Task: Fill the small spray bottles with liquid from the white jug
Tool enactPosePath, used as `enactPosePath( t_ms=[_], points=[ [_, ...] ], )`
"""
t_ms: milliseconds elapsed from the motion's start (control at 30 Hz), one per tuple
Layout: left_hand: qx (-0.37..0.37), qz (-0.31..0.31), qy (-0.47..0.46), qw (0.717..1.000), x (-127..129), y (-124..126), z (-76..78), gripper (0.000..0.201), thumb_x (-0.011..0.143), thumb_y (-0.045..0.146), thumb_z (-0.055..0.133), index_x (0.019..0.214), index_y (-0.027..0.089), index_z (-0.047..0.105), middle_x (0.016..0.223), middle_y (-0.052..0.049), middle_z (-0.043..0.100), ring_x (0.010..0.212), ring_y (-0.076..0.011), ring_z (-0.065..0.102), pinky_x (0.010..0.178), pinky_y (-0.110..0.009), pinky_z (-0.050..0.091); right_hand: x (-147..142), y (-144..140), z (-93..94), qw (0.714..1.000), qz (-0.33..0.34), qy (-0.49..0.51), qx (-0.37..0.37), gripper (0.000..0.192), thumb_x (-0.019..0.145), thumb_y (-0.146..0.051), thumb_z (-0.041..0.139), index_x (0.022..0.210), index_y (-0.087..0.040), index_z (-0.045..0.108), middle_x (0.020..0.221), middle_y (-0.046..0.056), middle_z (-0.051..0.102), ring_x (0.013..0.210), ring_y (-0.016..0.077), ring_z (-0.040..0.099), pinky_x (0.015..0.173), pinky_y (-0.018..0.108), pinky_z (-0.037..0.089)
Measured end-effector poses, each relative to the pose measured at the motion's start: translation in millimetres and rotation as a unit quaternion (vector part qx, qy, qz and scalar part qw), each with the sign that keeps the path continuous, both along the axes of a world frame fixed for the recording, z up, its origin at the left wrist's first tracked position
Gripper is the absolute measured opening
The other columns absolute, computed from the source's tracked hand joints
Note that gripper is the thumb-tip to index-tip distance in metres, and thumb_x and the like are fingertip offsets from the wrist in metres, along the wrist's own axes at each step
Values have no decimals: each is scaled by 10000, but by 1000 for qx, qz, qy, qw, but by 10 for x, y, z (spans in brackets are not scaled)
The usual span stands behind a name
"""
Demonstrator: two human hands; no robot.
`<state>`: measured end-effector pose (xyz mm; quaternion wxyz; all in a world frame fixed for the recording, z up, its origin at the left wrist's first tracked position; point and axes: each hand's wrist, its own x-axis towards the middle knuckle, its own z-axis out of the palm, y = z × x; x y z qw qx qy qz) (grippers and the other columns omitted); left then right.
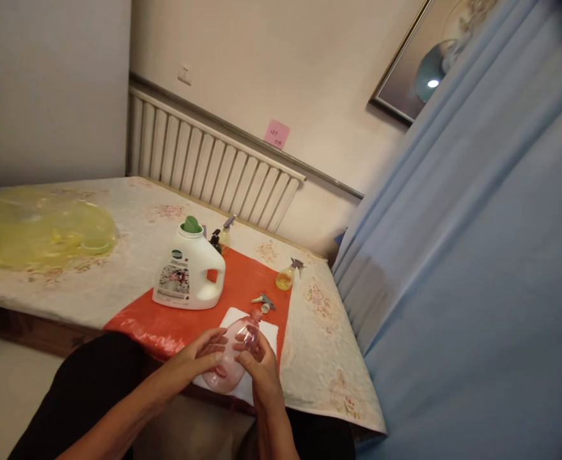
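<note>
Both hands meet around a clear pink bottle (235, 354), which lies tilted with its neck pointing up and away from the person, just over a white cloth (261, 338). The left hand (199, 361) cups the bottle's left side, fingers curled against its body. The right hand (261, 370) closes on it from the right, thumb and fingers pressed to its upper part near the neck. The bottle sits between the two palms, its rounded base toward the person.

Just beyond the bottle's neck, a grey spray head (264, 301) lies on an orange sheet (242, 281). Further beyond the bottle and to its left stands a white detergent jug (189, 271) with a green cap. Beyond the bottle to its right a small yellow spray bottle (288, 276) rests at the sheet's edge.
</note>
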<state>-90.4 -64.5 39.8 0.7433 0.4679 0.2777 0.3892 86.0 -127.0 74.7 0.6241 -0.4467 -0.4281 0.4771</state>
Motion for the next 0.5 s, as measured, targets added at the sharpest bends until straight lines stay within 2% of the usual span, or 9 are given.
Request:
enactPosePath(
  t_ms=[167,400,500],
  points=[
    [-16,-29,-3,999,-21,-42,72,644,735,348,783,1319,227,538,1406,-163,535,1284,-402,492,839,-454,557,9,-22,-13,1000,21,5,6,691,652,-407,844,1262,-191,603,1135,98,693,1005,272,666,889,400,522],
    [-19,-5,35,999,29,-72,67,581,692,315,789,1225,196,590,1299,-155,625,1169,-408,586,791,-464,576,-15,-23,17,999,48,-3,-10,688,653,-376,837,1269,-191,593,1139,89,701,1057,297,659,941,437,504],
    [-15,23,28,999,68,-79,39,512,674,293,789,1151,190,635,1204,-132,681,1176,-407,581,873,-486,542,-28,-24,42,999,43,-10,-22,686,642,-372,837,1259,-197,595,1109,76,712,1047,290,666,946,433,504]
  ],
)
